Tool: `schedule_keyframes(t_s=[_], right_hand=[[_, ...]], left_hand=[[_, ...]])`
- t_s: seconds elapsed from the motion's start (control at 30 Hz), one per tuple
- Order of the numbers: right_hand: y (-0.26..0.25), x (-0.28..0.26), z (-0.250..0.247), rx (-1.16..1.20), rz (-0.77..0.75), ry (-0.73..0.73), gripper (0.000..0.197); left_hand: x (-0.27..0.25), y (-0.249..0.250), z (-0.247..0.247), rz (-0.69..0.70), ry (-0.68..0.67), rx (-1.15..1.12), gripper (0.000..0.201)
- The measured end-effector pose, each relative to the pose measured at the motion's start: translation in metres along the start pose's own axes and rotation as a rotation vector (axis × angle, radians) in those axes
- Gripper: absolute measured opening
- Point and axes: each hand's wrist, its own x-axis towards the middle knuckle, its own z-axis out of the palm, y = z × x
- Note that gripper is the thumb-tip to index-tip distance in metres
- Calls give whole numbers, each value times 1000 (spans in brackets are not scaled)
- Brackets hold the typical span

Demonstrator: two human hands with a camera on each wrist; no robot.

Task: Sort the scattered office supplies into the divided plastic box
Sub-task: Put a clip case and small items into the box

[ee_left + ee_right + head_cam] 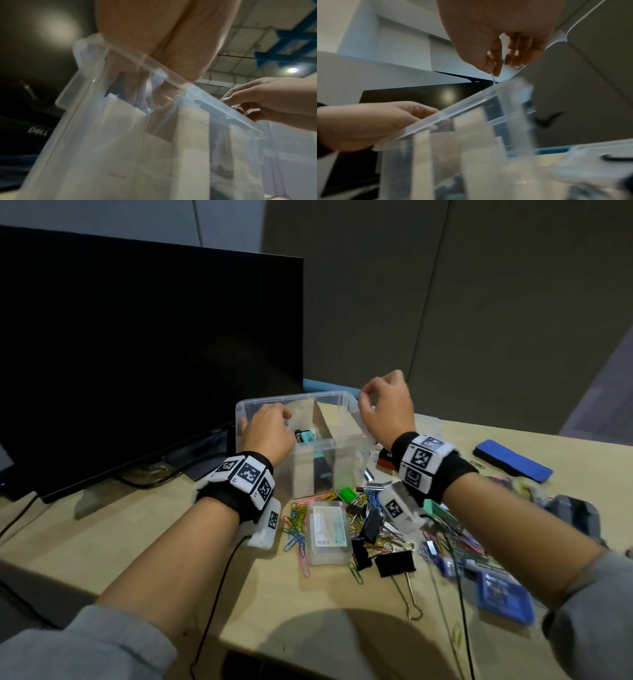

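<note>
The clear plastic box with cardboard dividers (318,450) stands on the pale wooden desk (171,529), just right of the black monitor (137,354). The left hand (267,433) reaches over the box's left rim, its fingers (137,93) curled down inside the near left compartment; whether that grip holds anything I cannot tell. The right hand (387,409) hovers above the box's far right corner, thumb and forefinger pressed in a narrow grip on a thin metal piece (492,78) hanging from the fingertips, the other fingers loosely curled. On the desk near the box lie a heap of coloured paper clips (298,525), a small clear plastic case with a label (329,532), black binder clips (394,563) and, to the far right, a blue eraser block (512,460).
</note>
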Motion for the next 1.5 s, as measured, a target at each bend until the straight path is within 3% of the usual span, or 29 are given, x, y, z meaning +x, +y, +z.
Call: schedule_keyframes(t_s=[0.17,0.33,0.47,0.67,0.8,0.93,1.23,1.5], right_hand=[[51,-13,-43,-206,62,-82,15],[92,-20,-80,-339,279,-462,19],[100,-30,-102,-463,358,-733,25],[112,-39,-118,-755,296,-885,46],[122,-42,-126,-851,276,-987,57],[128,-41,-132,-896,303,-1049,56],[132,-42,-110,-774,277,-1163,63],[126,-31,-90,-761,177,-1181,53]], left_hand=[[-8,24,5,234,83,117,36],[-33,74,19,458,31,-36,23],[-51,109,40,552,-228,-42,30],[-61,134,82,682,-823,437,62],[-69,146,87,717,-981,550,67],[-71,150,86,727,-1030,637,69],[-66,145,83,706,-985,672,56],[-65,139,78,682,-983,671,60]])
